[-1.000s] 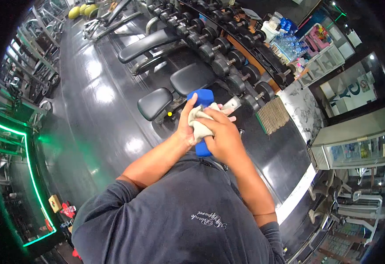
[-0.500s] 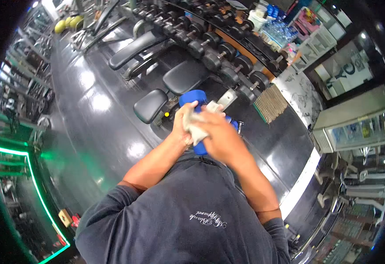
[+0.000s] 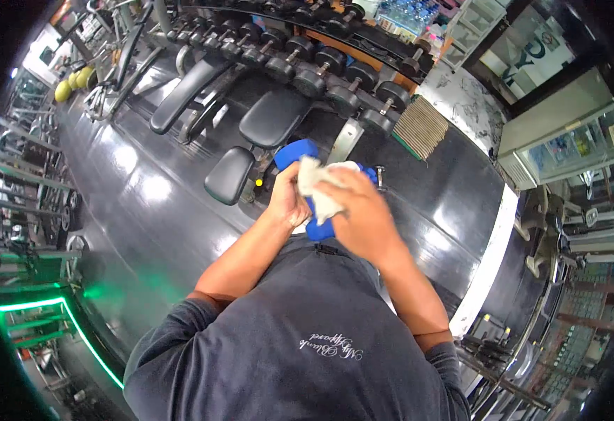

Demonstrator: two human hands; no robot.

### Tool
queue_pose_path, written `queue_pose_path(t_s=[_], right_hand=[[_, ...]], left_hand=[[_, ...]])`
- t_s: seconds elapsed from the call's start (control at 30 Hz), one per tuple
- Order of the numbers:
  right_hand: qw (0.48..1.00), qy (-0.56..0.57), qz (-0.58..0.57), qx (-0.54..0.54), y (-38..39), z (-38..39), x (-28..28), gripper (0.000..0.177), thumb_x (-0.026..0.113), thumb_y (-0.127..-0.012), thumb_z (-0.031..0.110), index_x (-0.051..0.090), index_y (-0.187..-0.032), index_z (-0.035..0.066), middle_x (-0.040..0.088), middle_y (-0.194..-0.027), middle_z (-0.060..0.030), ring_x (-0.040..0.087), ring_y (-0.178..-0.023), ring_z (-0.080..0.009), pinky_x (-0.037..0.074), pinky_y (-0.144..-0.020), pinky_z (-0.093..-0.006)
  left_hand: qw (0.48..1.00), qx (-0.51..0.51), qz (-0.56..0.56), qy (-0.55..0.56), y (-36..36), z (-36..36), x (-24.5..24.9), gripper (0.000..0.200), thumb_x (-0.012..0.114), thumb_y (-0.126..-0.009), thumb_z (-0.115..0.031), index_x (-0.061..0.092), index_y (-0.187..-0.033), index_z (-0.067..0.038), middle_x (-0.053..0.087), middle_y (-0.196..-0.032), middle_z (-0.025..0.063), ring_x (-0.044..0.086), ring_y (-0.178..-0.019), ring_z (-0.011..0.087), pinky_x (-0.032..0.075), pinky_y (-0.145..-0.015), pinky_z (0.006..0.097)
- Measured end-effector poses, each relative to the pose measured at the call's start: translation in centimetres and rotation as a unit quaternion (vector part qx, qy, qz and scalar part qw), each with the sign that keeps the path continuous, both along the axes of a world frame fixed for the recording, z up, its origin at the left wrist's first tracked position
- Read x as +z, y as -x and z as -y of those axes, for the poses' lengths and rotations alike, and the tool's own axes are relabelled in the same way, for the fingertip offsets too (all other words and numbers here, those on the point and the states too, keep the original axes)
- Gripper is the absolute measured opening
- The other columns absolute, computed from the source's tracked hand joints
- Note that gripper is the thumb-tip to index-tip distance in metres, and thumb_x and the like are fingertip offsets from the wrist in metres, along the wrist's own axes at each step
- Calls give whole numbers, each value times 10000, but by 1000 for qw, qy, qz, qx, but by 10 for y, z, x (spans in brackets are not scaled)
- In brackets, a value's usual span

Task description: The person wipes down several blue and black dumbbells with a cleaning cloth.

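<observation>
Above the dark floor of a gym, a blue dumbbell point(image 3: 296, 153) is tilted near the person's waist, its handle largely hidden behind a pale cloth point(image 3: 319, 188). The left grip point(image 3: 287, 199) is clamped on the dumbbell, and the right grip point(image 3: 365, 210), slightly blurred, is closed on the cloth against it. Compared with half a second earlier, the cloth sits farther toward the dumbbell's upper end in the view, and the camera's view has shifted, bringing the bottles point(image 3: 406, 15) to the top edge, partly cut off. Beyond the hands are padded seats point(image 3: 273, 119) and a rack of black dumbbells point(image 3: 310, 82). Several fingers are covered, and a blue shape point(image 3: 369, 172) behind the right grip is too hidden to identify.
</observation>
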State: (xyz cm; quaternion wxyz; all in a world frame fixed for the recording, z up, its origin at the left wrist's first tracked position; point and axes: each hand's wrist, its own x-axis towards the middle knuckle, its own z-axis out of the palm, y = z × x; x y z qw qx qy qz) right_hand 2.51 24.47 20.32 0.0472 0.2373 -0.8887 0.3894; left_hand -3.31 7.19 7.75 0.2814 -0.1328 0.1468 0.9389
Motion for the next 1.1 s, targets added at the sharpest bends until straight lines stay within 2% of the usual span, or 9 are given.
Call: queue_pose_path(t_s=[0.1, 0.2, 0.23, 0.37, 0.47, 0.5, 0.8, 1.0, 1.1], right_hand=[[999, -31, -13, 41, -14, 0, -35, 456, 657, -772, -24, 718, -1217, 59, 622, -1361, -172, 544, -1333, -368, 471, -1103, -451], [999, -36, 37, -12, -22, -17, -38, 451, 663, -761, -26, 714, -1196, 78, 631, -1340, -151, 547, -1327, -344, 479, -1088, -449], [998, -23, 51, -20, -22, -27, -33, 427, 653, -769, -18, 700, -1185, 66, 660, -1267, -149, 601, -1241, -350, 508, -1032, -458], [976, 103, 132, -136, -23, -82, -19, 315, 647, -810, 4, 692, -1122, -1, 715, -1017, -147, 709, -903, -356, 539, -821, -381], [941, 198, 145, -232, -18, -138, -54, 262, 672, -845, 35, 696, -1102, -10, 708, -986, -143, 703, -874, -287, 522, -795, -337], [930, 215, 140, -264, -17, -154, -68, 219, 700, -890, 80, 697, -1084, -22, 710, -923, -123, 667, -858, -177, 507, -775, -311], [791, 357, 297, -399, 27, -292, -188, 251, 706, -987, 188, 692, -1103, -34, 688, -906, -7, 573, -853, -84, 456, -769, -269], [610, 570, 308, -456, 85, -333, -376, 214, 660, -1016, 107, 678, -1194, -11, 682, -1077, 2, 592, -988, -83, 454, -862, -257], [603, 545, 311, -493, 98, -339, -497, 195, 636, -1027, 87, 663, -1184, -26, 682, -1127, -31, 613, -1034, -103, 466, -935, -274]], left_hand=[[994, 10, 31, 100, 6, -8, 7, 475, 601, -910, -245, 599, -1263, 73, 682, -1211, 233, 679, -1059, 377, 534, -1022, 504], [995, -66, 25, 74, 6, -21, 17, 425, 597, -908, -223, 604, -1208, 78, 668, -1240, 252, 663, -1108, 397, 522, -1044, 507], [994, -72, 62, 46, 8, -26, 12, 144, 588, -930, -158, 582, -993, -28, 653, -1295, 235, 657, -1107, 432, 544, -1010, 565], [984, -85, 80, 136, 12, -66, -8, 147, 581, -933, -132, 569, -1042, -34, 651, -1297, 259, 637, -1205, 463, 501, -1076, 616], [959, -119, 118, 230, 26, -98, -56, 132, 619, -924, -187, 595, -910, -58, 686, -920, 89, 689, -857, 310, 584, -901, 555], [947, -126, 142, 261, 30, -120, -47, 164, 625, -919, -210, 587, -841, -70, 596, -778, 37, 621, -722, 241, 593, -821, 512], [899, -197, 220, 324, 81, -266, -129, 126, 622, -909, -125, 544, -827, -70, 547, -744, 53, 565, -632, 209, 545, -620, 386], [853, -184, 198, 447, 130, -324, -289, 130, 663, -914, -80, 563, -995, -66, 604, -805, 66, 618, -663, 210, 564, -628, 395], [827, -226, 170, 486, 154, -337, -416, 132, 689, -910, -104, 576, -975, -83, 609, -789, 52, 612, -643, 195, 539, -597, 378]])
